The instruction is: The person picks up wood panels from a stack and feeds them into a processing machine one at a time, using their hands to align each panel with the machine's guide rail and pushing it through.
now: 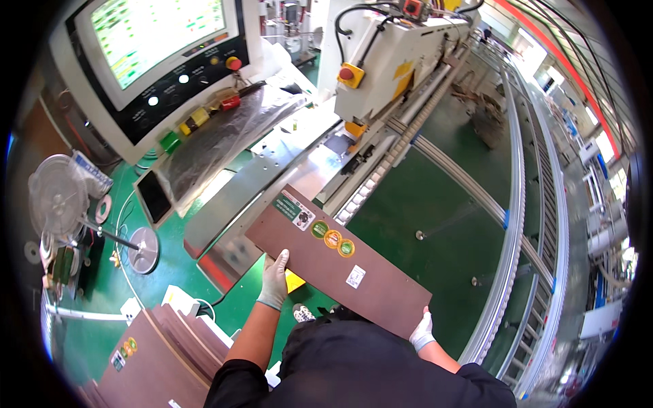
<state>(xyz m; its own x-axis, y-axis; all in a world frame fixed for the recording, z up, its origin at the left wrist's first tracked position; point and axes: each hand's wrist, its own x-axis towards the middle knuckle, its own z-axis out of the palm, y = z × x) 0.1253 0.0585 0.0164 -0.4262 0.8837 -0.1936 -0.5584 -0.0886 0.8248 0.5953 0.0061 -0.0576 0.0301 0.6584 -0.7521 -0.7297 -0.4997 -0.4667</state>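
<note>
Board [333, 266], brown and flat, spans the gap between the two gloved hands. The left hand [275, 280] is closed on its near edge, thumb on top and fingers hidden beneath; the right hand [422, 331] is closed on the opposite end, near the corner. The step in hand looks like carrying or placing the board. Any next move would seem to call for both hands travelling together, keeping it level and its stickers [332, 238] unscuffed. Ahead of the left hand, the board's far end overlaps a metal table [238, 190]; whether they touch, I cannot tell. Rollers [367, 194] and a white machine [374, 75] lie beyond the board, a screen [160, 34] farther to the left hand's front. Behind that hand's left is a stack of similar boards [156, 353]. Green floor [435, 197] shows all around, with metal rails [517, 204] right of the right hand.
</note>
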